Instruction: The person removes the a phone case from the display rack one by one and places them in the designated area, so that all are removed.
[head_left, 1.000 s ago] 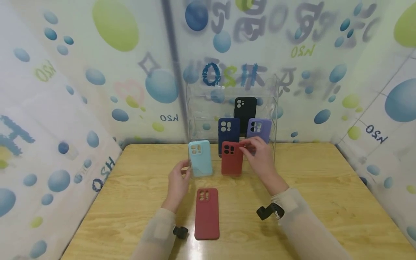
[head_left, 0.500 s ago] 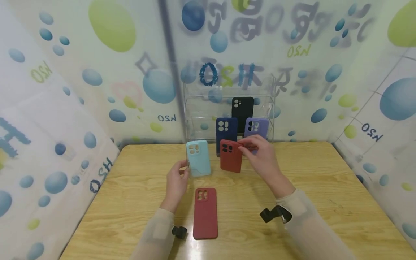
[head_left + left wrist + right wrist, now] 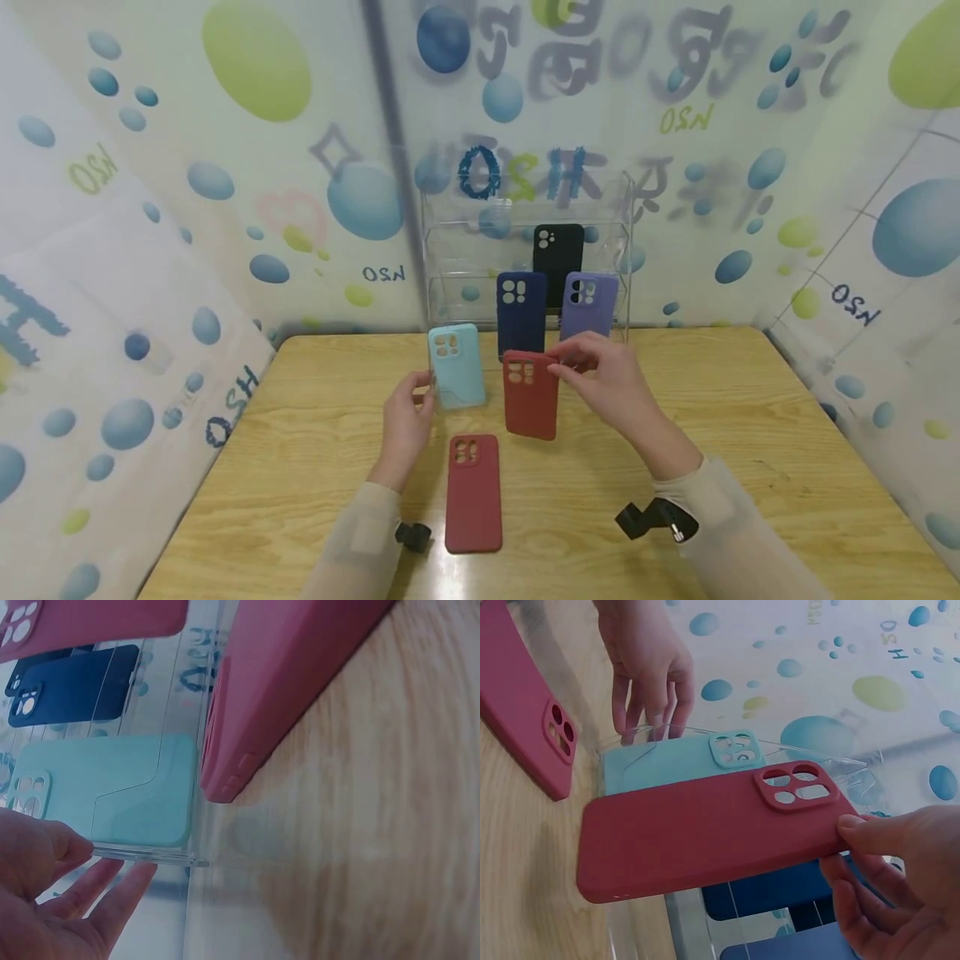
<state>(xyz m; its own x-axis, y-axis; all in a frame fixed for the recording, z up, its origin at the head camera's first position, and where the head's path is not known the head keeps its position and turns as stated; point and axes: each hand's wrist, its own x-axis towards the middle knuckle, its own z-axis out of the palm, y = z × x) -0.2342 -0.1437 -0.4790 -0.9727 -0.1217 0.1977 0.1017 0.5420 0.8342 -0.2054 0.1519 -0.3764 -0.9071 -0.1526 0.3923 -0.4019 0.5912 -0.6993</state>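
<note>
A red phone case (image 3: 531,396) hangs above the table, its top right corner pinched between the thumb and fingers of my right hand (image 3: 611,379). In the right wrist view that case (image 3: 705,836) shows its camera cutouts near my fingers. My left hand (image 3: 408,417) grips the side edge of a clear tiered stand (image 3: 150,856), thumb on one side and fingers on the other. Beside that hand, a light blue phone case (image 3: 459,367) leans in the stand's front tier. Another red phone case (image 3: 473,500) lies flat on the table between my forearms.
Dark blue (image 3: 521,321), purple (image 3: 590,312) and black (image 3: 558,254) phone cases stand in the higher tiers. The wooden table (image 3: 300,467) meets patterned walls at its back and sides. A black wrist camera (image 3: 652,521) sits on my right sleeve.
My right hand has drawn the pinched red case away from the stand, toward me, and its lower end now tilts. My left hand stays at the stand's edge. The head view shifts slightly.
</note>
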